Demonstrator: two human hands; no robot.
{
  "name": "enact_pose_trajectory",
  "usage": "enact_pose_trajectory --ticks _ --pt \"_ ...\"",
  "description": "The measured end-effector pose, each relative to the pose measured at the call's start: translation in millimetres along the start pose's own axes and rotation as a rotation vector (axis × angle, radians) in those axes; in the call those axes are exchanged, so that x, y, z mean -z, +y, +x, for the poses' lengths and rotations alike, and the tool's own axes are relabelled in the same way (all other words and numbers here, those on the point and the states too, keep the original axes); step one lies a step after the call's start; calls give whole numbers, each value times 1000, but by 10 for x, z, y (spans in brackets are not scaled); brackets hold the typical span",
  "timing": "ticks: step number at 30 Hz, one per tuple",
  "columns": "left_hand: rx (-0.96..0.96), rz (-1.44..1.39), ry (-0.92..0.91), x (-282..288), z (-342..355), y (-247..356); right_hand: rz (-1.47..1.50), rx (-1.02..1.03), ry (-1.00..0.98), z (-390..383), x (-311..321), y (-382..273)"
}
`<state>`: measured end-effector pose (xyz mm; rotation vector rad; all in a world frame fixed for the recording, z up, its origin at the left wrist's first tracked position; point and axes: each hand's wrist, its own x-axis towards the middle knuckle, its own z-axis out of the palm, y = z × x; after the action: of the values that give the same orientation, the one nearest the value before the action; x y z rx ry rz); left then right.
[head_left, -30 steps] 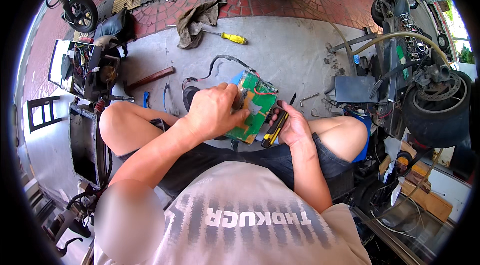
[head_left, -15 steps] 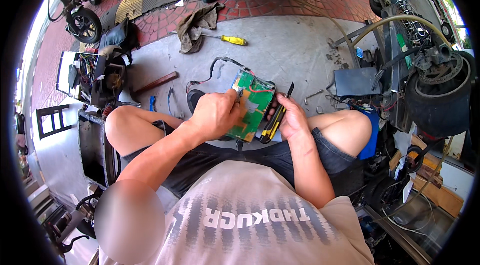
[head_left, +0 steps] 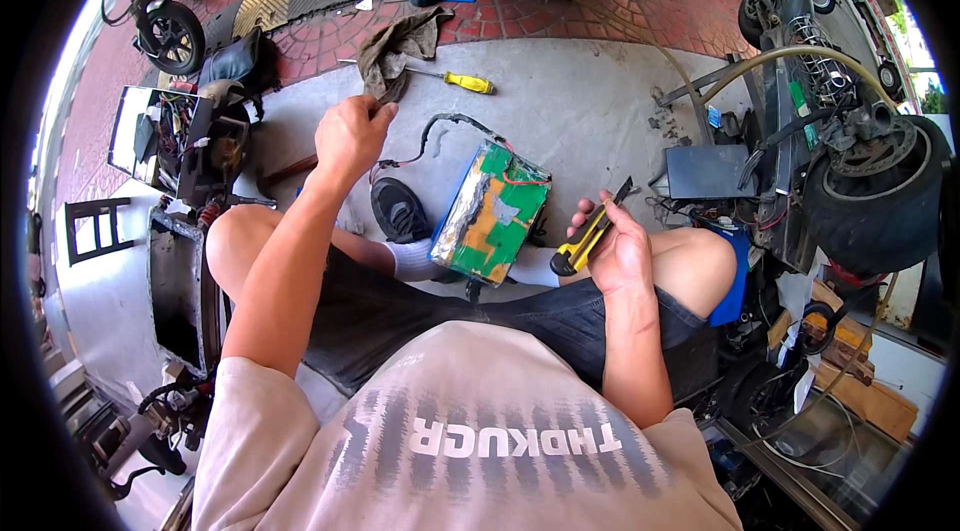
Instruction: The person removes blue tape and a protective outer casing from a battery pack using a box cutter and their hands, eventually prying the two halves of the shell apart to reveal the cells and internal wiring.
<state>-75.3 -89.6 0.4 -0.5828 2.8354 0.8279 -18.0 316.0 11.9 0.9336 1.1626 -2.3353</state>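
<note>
cuts are the nearest danger, in my judgement: the right hand (head_left: 622, 253) is closed around a yellow and black utility knife (head_left: 585, 243), just to the right of the green pack (head_left: 505, 216), and its dark blade seems to be out. if this grip turns or slips, the bare knee (head_left: 695, 251), further right of the pack, could be hurt. the hands are well apart: the left hand (head_left: 350, 141) is raised beyond the pack and to its left, near the brown cloth (head_left: 395, 56), with fingers that look curled, but i cannot tell whether something small is pinched there. the pack itself is tilted between the folded legs, close to the white socks (head_left: 410, 259), and neither hand touches it. so a small move of the black shoe (head_left: 400, 211), left of the pack, could make it slide, and the cable (head_left: 430, 131) at its far edge could be pulled until a joint loosens. also the red wire (head_left: 512, 178) lies on the pack's far end; if the blade came there, its insulation could be cut, and should the pack carry charge, which i cannot see, metal could cause a spark.
</note>
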Motion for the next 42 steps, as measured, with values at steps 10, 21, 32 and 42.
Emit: enact_pose_trajectory --ticks 10,21,32,42 --pt "-514 -378 -178 -237 -654 503 -505 -39 -252 -514 -134 151" --pt "-547 -538 -453 -161 -622 567 -1225 -87 -453 -345 -675 -48" --pt "-401 -432 -353 -311 -489 582 -1291 -57 -224 -293 -705 -70" --pt "-371 -329 -261 -339 -277 703 -1461 190 -149 -141 -875 -82"
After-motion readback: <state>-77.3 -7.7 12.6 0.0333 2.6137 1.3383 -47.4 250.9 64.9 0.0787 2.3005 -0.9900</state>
